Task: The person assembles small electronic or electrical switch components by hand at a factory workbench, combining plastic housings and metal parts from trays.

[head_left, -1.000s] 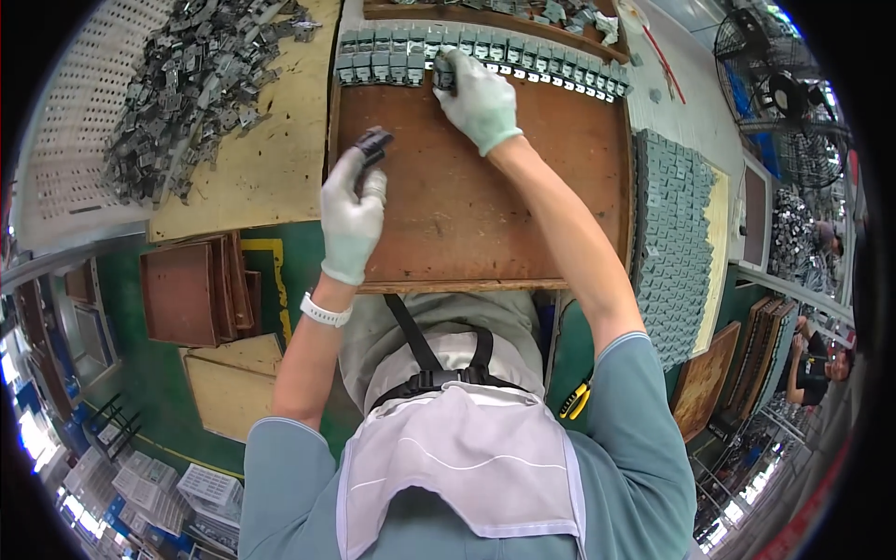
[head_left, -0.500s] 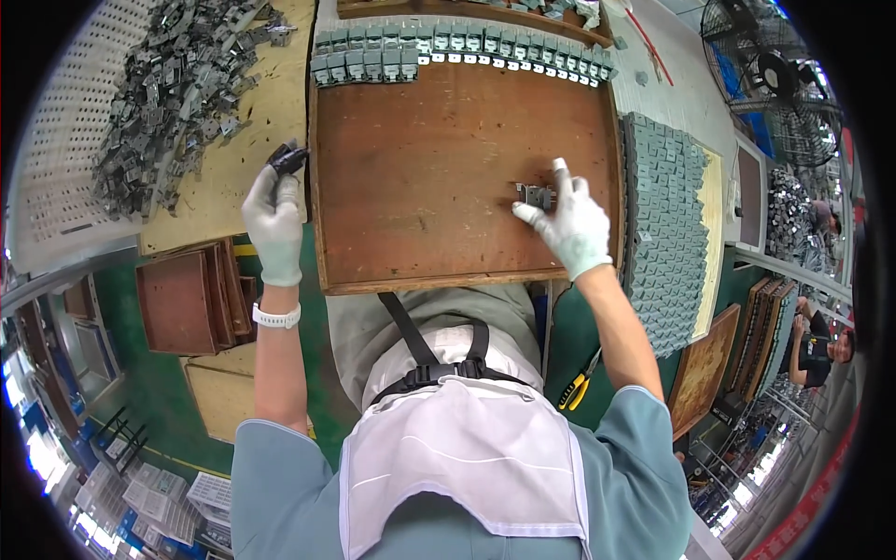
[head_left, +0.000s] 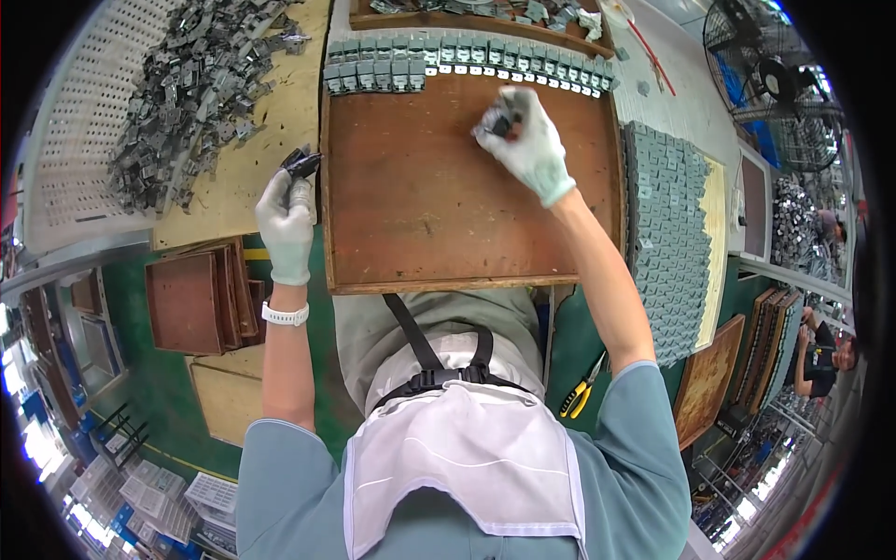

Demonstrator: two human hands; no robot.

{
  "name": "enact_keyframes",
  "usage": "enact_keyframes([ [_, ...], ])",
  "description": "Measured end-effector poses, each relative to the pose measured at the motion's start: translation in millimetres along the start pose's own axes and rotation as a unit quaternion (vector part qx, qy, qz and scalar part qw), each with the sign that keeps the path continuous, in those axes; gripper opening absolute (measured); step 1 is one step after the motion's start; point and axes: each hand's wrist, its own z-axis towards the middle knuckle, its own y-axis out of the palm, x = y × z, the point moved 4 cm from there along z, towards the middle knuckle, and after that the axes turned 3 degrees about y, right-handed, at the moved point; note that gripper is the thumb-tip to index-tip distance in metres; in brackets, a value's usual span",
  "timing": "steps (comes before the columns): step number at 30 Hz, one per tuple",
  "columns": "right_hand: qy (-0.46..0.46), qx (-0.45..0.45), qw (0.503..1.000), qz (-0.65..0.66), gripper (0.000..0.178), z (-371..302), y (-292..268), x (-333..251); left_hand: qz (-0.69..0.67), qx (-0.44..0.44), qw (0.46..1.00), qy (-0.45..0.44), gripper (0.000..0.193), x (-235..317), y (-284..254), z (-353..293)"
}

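Observation:
White gloves cover both of my hands. My left hand (head_left: 286, 217), beside the tray's left edge, is closed on a few small dark metal parts (head_left: 300, 162). Over the upper middle of the wooden tray (head_left: 411, 187), my right hand (head_left: 530, 140) pinches a small metal part (head_left: 497, 123), blurred by motion. Along the tray's far edge stand small grey metal parts (head_left: 378, 77) in neat rows; the front row covers only the left portion.
A heap of loose metal parts (head_left: 201, 93) lies at the left beside a white perforated basket (head_left: 79, 131). On the right are tightly packed grey parts (head_left: 667, 243) and a black fan (head_left: 775, 79). Yellow-handled pliers (head_left: 577, 397) hang low right. Wooden trays (head_left: 191, 303) are stacked lower left.
My right hand has picked the metal part up off the tray and carried it up and left toward the rows. My left hand still holds its parts; the view has shifted slightly.

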Motion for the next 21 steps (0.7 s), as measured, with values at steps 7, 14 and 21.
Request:
enact_keyframes([
  [7,-0.21,0.027,0.966,-0.148,0.063,65,73,-33,0.011,0.008,1.0,0.015,0.03,-16,-32,-6],
  [14,-0.116,0.022,0.966,-0.229,0.082,59,85,-41,0.144,0.177,0.967,0.111,0.027,-65,-106,39],
  [21,-0.234,0.023,0.965,-0.112,0.061,10,44,-87,0.746,0.189,0.605,0.206,0.044,-200,-351,113],
])
